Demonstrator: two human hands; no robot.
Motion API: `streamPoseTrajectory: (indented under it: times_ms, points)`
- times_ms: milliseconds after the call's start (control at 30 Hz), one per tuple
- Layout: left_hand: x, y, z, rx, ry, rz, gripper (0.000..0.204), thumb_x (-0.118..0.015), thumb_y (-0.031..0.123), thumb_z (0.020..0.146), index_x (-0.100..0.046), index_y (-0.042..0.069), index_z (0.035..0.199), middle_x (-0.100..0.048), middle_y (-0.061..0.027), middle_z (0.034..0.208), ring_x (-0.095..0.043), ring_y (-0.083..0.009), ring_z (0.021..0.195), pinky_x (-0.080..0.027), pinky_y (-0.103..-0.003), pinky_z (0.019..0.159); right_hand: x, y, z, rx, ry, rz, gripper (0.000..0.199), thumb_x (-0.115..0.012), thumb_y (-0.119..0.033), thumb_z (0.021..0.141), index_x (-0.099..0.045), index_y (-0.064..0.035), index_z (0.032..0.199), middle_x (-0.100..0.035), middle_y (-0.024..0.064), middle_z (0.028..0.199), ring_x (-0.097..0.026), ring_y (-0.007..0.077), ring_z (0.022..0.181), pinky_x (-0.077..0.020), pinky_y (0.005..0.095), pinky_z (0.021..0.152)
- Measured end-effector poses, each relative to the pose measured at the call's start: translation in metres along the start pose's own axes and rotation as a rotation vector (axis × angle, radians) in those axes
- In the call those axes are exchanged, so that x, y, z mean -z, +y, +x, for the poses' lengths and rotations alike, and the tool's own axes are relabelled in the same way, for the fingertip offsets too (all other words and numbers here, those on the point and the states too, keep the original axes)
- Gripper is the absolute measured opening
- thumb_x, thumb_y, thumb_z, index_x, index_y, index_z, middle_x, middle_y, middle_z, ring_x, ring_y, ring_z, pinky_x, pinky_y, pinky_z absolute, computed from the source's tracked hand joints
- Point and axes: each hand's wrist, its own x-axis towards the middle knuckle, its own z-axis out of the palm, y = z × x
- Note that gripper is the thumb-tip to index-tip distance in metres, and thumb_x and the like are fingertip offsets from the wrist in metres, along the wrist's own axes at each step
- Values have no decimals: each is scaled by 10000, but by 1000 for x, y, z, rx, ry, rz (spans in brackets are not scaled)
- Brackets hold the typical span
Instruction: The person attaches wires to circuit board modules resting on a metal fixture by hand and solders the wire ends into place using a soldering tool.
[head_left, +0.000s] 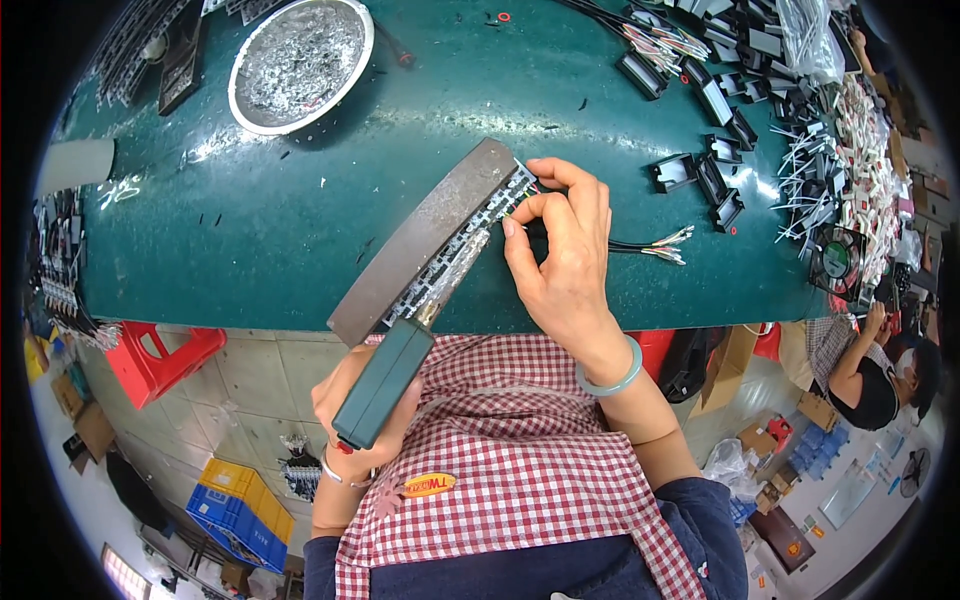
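- While we look down past our checked apron, our left hand is wrapped tight round the dark green handle of a soldering iron, whose metal shaft runs up and away from that hand toward our right hand.
- Our right hand is nearly closed, thumb and forefinger pinched together on thin wires at the upper end of a strip of small metal parts.
- That strip lies along a long grey-brown metal bar, which slants from just above our left hand up to a point touching the fingertips of our right hand.
- We cannot tell whether the tip of the iron touches the strip; it sits just left of our right thumb.
- A black cable trails out to the right of our right hand and ends in bare coloured wire ends.
- On our right wrist sits a pale green bangle; on our left wrist, a thin bracelet.
- Everything rests on a dark green table.
- Well beyond our left hand stands a round metal bowl of silvery scraps.
- Beyond and to the right of our right hand lie black plastic housings and a heap of small white parts.
- Far right of our right hand, another person sits lower down.
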Motion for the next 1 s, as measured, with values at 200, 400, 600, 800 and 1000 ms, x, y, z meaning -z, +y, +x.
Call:
streamPoseTrajectory:
  times_ms: [200,400,600,800,1000]
  points:
    - [1,1,2,-2,-22,12,206,-739,-9,690,-684,-53,883,-666,-173,854,-688,-312,763,-553,-342,706,0,0,0,7,-6,-2,175,-708,10,732,-570,-23,834,-548,157,1196,-514,310,1043,-379,417,839]
    - [0,1,2,54,-12,-32,197,-743,-9,687,-678,-52,868,-664,-169,843,-688,-299,757,-548,-332,700,-1,0,-1,16,-4,-11,176,-707,8,729,-568,-24,833,-551,158,1199,-514,313,1047,-377,417,842]
    - [-1,0,2,36,-16,-40,192,-739,-14,683,-675,-58,859,-661,-166,818,-681,-290,711,-542,-328,655,-1,0,-1,19,-7,-19,176,-703,9,729,-565,-23,834,-553,161,1202,-516,317,1055,-377,420,846]
    - [3,-1,-6,-32,29,-14,162,-740,-19,676,-679,-43,824,-655,-164,800,-671,-279,667,-538,-329,619,-2,-1,-1,16,-6,-17,177,-703,10,728,-567,-24,836,-553,163,1204,-517,320,1060,-379,422,853]
    - [20,0,-21,69,506,-306,306,-646,82,856,-619,-28,1140,-650,-126,999,-638,-202,899,-495,-296,869,-2,1,-1,3,21,8,165,-700,7,728,-570,-29,824,-565,159,1187,-528,314,1050,-384,420,856]
